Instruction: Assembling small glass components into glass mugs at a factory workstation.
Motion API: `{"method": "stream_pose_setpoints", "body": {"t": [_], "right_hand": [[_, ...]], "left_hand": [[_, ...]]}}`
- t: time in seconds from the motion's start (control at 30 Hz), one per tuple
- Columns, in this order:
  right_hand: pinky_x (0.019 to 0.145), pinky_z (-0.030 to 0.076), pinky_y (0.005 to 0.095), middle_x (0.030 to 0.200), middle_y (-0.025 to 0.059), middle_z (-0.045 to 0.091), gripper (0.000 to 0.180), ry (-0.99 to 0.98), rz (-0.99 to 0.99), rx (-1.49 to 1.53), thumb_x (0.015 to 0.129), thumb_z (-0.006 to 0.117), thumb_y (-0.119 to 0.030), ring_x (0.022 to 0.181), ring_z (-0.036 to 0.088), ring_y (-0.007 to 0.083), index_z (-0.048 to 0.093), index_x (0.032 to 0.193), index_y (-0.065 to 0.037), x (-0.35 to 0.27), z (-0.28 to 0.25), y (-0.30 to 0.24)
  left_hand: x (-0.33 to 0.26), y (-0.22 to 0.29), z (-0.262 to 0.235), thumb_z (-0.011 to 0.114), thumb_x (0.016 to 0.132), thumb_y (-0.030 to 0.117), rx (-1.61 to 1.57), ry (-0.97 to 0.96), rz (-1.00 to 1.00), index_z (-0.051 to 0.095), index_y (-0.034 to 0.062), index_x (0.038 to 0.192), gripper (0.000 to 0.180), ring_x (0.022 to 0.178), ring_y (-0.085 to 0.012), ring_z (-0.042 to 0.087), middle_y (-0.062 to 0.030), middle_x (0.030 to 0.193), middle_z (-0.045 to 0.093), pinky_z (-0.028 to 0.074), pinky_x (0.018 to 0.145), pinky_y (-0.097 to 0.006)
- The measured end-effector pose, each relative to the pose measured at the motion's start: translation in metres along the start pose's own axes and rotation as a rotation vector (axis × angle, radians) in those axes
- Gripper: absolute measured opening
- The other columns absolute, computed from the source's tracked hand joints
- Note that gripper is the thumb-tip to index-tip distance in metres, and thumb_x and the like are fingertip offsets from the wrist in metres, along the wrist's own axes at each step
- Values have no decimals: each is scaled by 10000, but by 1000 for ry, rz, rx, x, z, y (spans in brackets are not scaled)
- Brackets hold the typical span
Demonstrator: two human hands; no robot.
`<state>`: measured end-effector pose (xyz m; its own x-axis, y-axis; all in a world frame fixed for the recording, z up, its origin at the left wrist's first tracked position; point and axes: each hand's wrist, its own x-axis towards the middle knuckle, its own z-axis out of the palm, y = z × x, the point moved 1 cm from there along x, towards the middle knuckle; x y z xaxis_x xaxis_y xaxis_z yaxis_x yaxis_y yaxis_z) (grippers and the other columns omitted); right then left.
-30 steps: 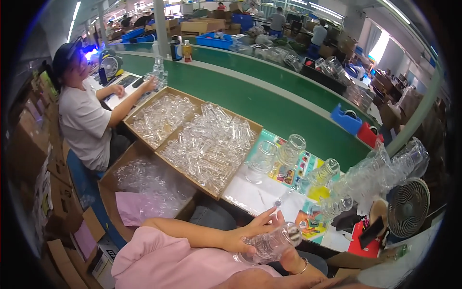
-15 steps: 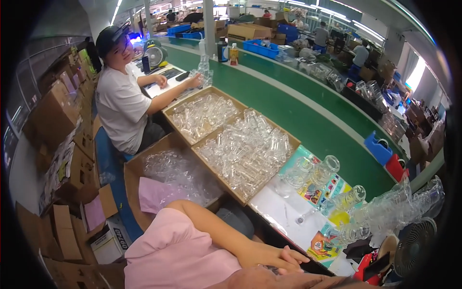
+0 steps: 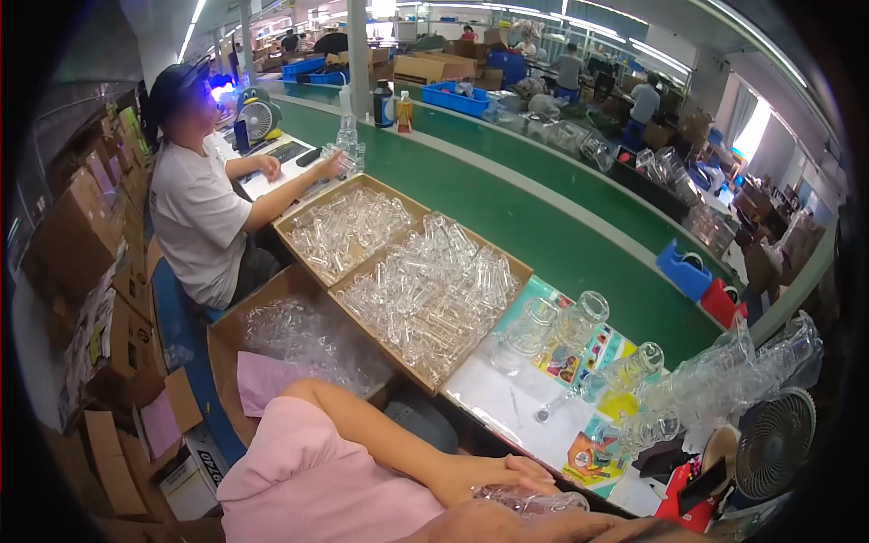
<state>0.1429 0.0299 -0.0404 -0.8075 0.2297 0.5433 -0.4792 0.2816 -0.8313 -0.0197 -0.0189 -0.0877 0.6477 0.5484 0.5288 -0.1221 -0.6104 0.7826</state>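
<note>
Left hand (image 3: 493, 475) low at frame's bottom, fingers curled over a clear plastic piece (image 3: 529, 498), right hand (image 3: 516, 525) cupped beneath gripping it, piece transparent, glossy, below the white worktop (image 3: 507, 407).

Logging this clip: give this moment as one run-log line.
left hand: on clear plastic bottle | right hand: under it, grip unclear | nearby: cardboard trays of clear bottles

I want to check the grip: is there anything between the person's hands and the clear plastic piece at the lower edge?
Nothing visible. The left hand and the right hand both lie directly on the clear plastic piece, with no other object between them and it.
</note>
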Motion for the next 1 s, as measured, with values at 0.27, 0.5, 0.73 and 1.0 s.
{"method": "stream_pose_setpoints", "body": {"t": [0.27, 0.5, 0.73, 1.0], "right_hand": [[1036, 97, 561, 1311, 217, 404, 519, -37, -134, -65, 920, 356, -408, 1250, 340, 336, 462, 1253, -24, -20, 22, -14], [1044, 95, 520, 1359, 216, 345, 595, -7, 117, -164, 905, 351, -458, 1281, 303, 335, 383, 1302, -16, -31, 13, -22], [1033, 212, 450, 1359, 215, 332, 703, 23, 515, -252, 880, 369, -527, 1247, 350, 321, 298, 1337, 2, -27, 7, -37], [981, 368, 399, 1269, 211, 437, 788, 713, 609, 904, 818, 533, -487, 1142, 473, 294, 270, 1331, 50, -33, 5, -27]], "left_hand": [[25, 30, 7, 531, 825, 313, 39, -385, 82, 197, 8, 1381, 717, 1339, -372, 116, -140, 1426, 228, 139, 1075, -486], [21, 31, 15, 553, 784, 512, 60, -206, 187, 198, -48, 1365, 881, 1329, -429, 112, -238, 1402, 215, 189, 1045, -481], [25, 32, 6, 648, 722, 413, -26, -293, 137, 206, -27, 1361, 893, 1331, -411, 111, -209, 1402, 216, 183, 1054, -476], [28, -16, 22, 761, 674, 367, -714, 128, -446, 341, -10, 1288, 833, 1133, -181, 457, -124, 1204, 494, 358, 961, -330]]}}
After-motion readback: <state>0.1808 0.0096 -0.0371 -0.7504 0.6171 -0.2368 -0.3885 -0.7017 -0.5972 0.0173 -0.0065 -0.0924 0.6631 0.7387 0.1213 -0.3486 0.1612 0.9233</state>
